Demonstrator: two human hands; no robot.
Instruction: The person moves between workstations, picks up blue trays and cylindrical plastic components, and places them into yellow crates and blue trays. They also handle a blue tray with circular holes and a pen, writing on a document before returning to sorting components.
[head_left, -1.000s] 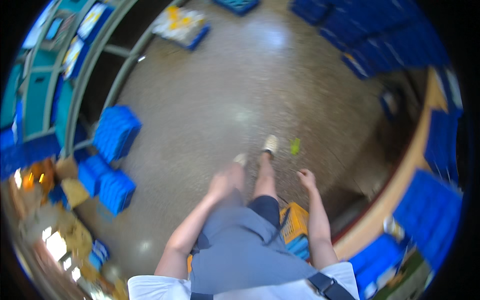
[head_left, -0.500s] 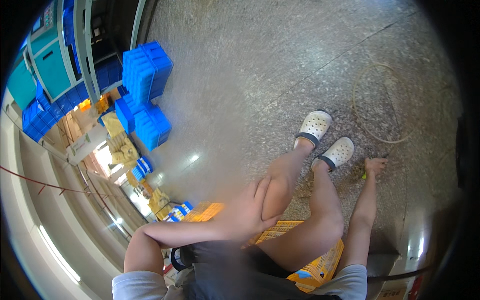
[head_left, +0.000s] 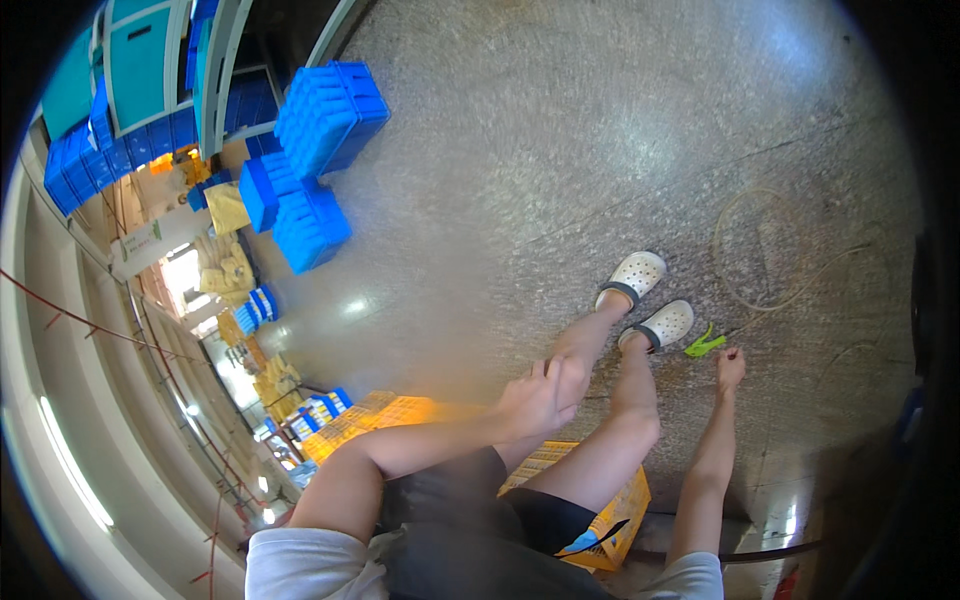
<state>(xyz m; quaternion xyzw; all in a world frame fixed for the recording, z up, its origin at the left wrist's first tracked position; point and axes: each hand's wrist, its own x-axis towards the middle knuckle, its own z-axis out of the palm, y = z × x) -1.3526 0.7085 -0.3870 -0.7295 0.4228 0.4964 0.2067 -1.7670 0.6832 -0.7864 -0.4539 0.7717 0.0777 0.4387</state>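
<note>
Near the lower middle, my left hand (head_left: 535,402) is wrapped over my left knee (head_left: 568,375), fingers bent round it. My right arm reaches down beside my right leg, and my right hand (head_left: 733,370) is low over the floor with its fingers curled in. A small dark spot shows at its fingertips; whether they pinch something there is too small to tell. Just left of that hand, a bright yellow-green air gun (head_left: 706,345) is near my right shoe, apart from the fingers. A thin pale hose (head_left: 800,298) trails from it to the right.
I sit on a yellow plastic crate (head_left: 628,505), wearing white clogs (head_left: 664,326). The hose loops on the speckled floor (head_left: 500,180). Blue bins (head_left: 330,115) are stacked at left, by a teal cabinet (head_left: 140,65). Pale sacks (head_left: 225,270) lie further back.
The air gun, mostly hidden under my right hand before, now shows beside it. My right hand has drawn in its fingers. My left hand stays on the knee, and the view has shifted.
</note>
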